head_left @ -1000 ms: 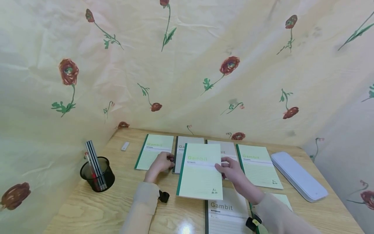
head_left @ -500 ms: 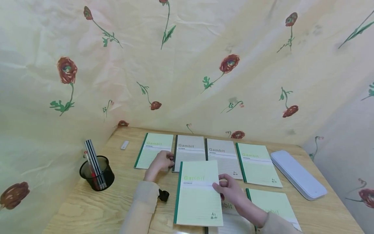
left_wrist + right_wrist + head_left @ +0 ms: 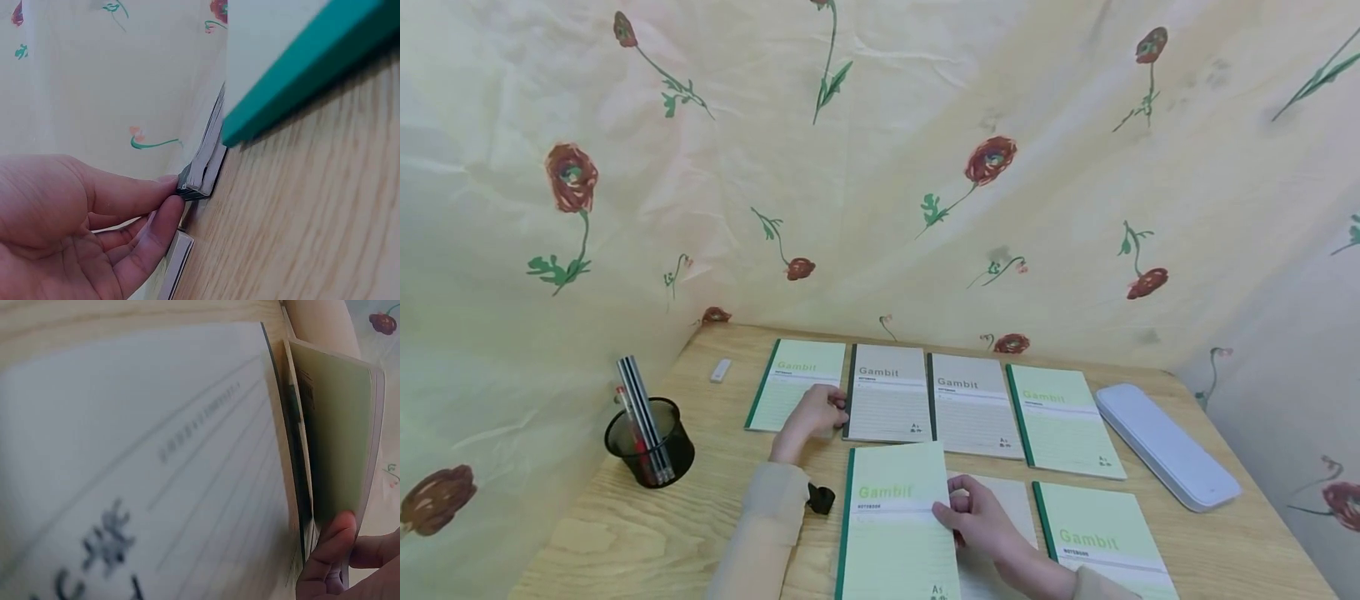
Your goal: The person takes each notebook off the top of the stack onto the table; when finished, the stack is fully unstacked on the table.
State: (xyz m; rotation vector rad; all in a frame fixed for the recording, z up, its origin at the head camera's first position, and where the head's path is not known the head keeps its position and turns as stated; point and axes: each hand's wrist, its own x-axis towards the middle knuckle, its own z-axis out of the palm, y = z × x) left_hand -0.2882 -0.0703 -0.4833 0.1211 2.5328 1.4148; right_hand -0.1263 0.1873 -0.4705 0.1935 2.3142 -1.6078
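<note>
My right hand [image 3: 981, 521] grips the right edge of a pale green Gambit notebook [image 3: 891, 533] with a green spine, thumb on the cover and fingers behind. In the right wrist view the back of this notebook [image 3: 340, 425] tilts up from the table. My left hand [image 3: 816, 415] is at the lower left corner of a grey notebook [image 3: 891, 408] in the back row. The left wrist view has its thumb and forefinger pinching that dark-spined corner [image 3: 199, 178]. Under the right hand lies another grey notebook [image 3: 996, 500], partly covered by the held one.
Beside the grey notebook lie a green notebook [image 3: 790, 383] on its left, then a grey one [image 3: 973, 408] and a green one [image 3: 1063, 421] on its right. Another green notebook [image 3: 1101, 533] lies front right. Around them are a pencil case [image 3: 1165, 446], a mesh pen cup [image 3: 677, 454] and an eraser [image 3: 721, 371].
My right hand has brought the green notebook down toward the front edge and slightly left, uncovering the grey notebooks in the back row. The left hand stays at the same corner.
</note>
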